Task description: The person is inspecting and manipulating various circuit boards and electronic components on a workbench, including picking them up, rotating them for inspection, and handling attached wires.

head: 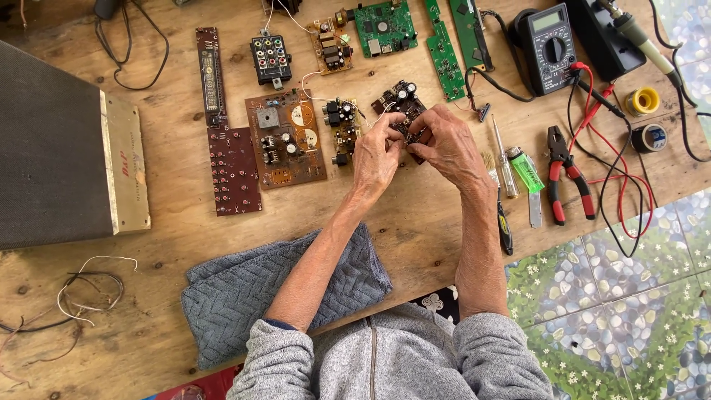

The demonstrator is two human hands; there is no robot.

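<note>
Item: small brown circuit board (404, 104), on the desk (415, 222) among 3 other boards. Left hand (376, 152) and right hand (448, 148), each grip pinching its near edge. Risk: thin white wire (315, 96) likely snags or tears loose if the board lifts.

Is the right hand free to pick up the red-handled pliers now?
Probably not at once: the right hand and left hand both grip a small circuit board. The pliers lie uncovered nearby.
</note>
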